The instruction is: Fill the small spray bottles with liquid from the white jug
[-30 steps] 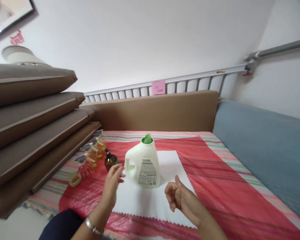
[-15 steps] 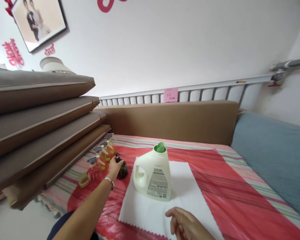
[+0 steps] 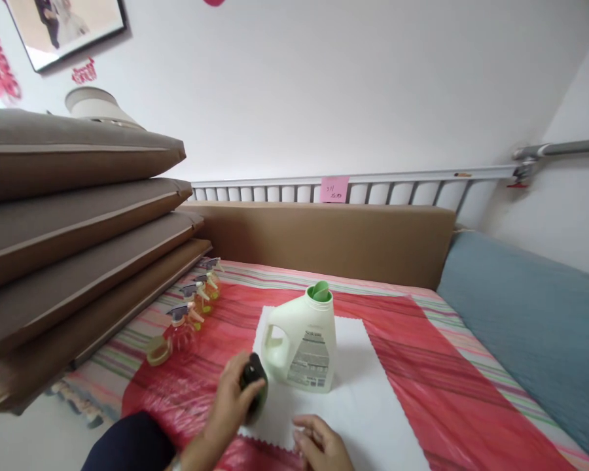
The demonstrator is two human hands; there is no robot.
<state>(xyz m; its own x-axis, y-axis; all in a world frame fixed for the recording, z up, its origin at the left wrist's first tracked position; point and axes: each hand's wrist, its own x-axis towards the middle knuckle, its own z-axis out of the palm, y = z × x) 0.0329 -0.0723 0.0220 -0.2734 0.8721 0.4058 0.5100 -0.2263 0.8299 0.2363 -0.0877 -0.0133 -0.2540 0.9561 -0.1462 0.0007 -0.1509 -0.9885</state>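
On the white cloth [image 3: 363,392], the big jug [image 3: 299,350] is standing upright, its handle [image 3: 267,340] pointing left. The right hand [image 3: 324,446] is hanging in front of the jug, fingers loosely curled round nothing visible, while the nearer left hand [image 3: 230,399] is gripping the dark bottle [image 3: 261,400], which is keeping left of the right hand, in front of the handle, looking blurred but roughly upright.
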